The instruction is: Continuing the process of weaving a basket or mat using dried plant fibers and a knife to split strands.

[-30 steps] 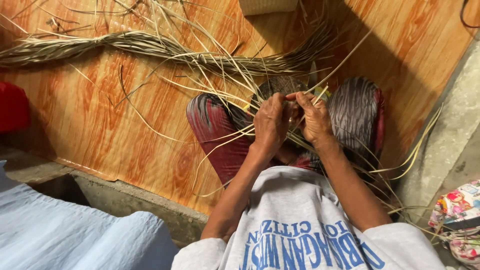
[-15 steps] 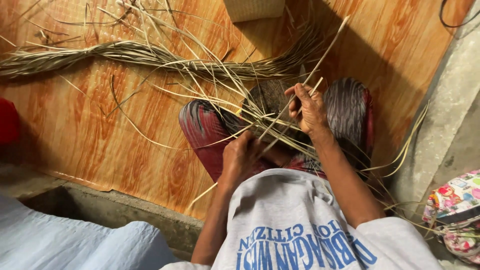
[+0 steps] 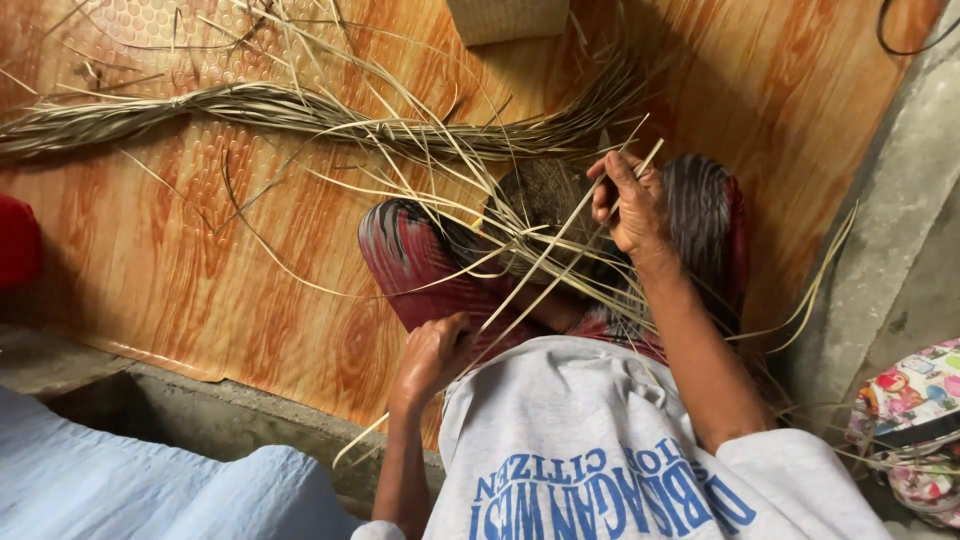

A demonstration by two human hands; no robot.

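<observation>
Here the left hand (image 3: 432, 355) sits low by the lap, closed on the near end of a pale straw strip (image 3: 545, 262), while the right hand (image 3: 630, 205) pinches its far end above the knees. Beyond lies the loose straw bundle (image 3: 300, 110) on the wood-patterned mat (image 3: 200, 270). The strip seems mid-pull; next it wants threading into the half-woven piece (image 3: 540, 195).

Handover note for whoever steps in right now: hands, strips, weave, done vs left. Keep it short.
Left hand: closed low by the lap, pulling the near ends of long strips.
Right hand: raised, grip pinching the far ends of the strips above the weave.
Weave rests on the lap, loose ends fanning out.
Bundle of spare strips lies on the mat.
Done: a small woven patch. Left: many loose strips unwoven.
</observation>
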